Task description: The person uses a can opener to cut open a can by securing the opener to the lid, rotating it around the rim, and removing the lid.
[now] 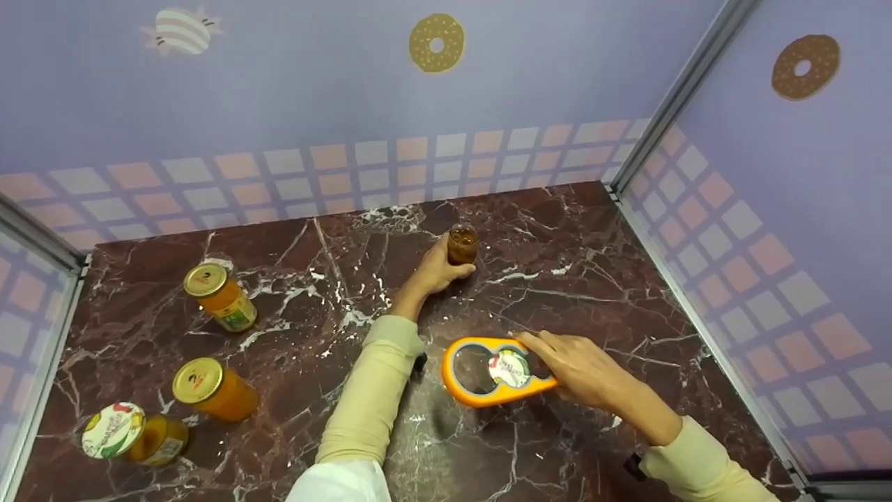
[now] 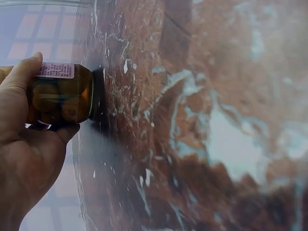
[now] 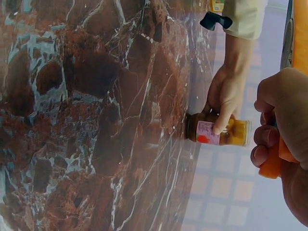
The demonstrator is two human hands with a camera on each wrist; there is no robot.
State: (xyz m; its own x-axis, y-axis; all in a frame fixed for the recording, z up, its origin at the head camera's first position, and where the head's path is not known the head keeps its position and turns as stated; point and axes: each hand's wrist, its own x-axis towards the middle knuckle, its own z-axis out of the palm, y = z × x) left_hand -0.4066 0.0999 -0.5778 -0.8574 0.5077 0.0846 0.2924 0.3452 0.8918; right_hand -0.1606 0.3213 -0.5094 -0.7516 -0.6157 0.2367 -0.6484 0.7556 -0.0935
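Toward the back of the table, my left hand grips a glass jar of brown liquid and round pieces. The jar stands upright, its mouth uncovered; a pink label shows in the right wrist view. In the left wrist view, thumb and fingers curl round the jar. My right hand holds an orange jar opener by its handle above the table, nearer to me. A white patterned lid shows within one of the opener's rings; whether it is wedged there I cannot tell.
At the left stand several lidded jars: one with a gold lid at the back, another gold-lidded jar nearer, and one with a white patterned lid. Walls edge the marbled table at the back and both sides.
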